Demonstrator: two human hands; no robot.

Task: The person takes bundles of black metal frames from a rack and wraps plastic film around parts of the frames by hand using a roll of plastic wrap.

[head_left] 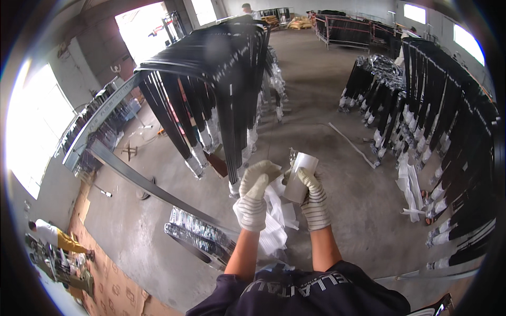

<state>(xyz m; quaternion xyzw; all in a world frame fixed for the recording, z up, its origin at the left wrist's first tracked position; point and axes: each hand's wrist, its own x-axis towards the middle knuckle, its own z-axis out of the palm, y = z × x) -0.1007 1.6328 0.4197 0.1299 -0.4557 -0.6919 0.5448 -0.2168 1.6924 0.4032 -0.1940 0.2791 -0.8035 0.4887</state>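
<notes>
Above the grey floor (353, 210), the right hand (317, 208) clasps a white roll (295, 187), thumb along its side; the left hand (252, 203) curls just beside, its hold impossible to tell! Slick gloves could let that roll slip, and loose white sheeting (274, 231) below might snag on black strips (225, 126).

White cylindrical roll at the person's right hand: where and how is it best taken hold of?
Probably around the middle of its curved side, coming from the right. The white cylindrical roll is tilted, its upper end leaning right, and the right hand in a white, grey-striped glove holds it from that side, leaving the lower end uncovered.
</notes>
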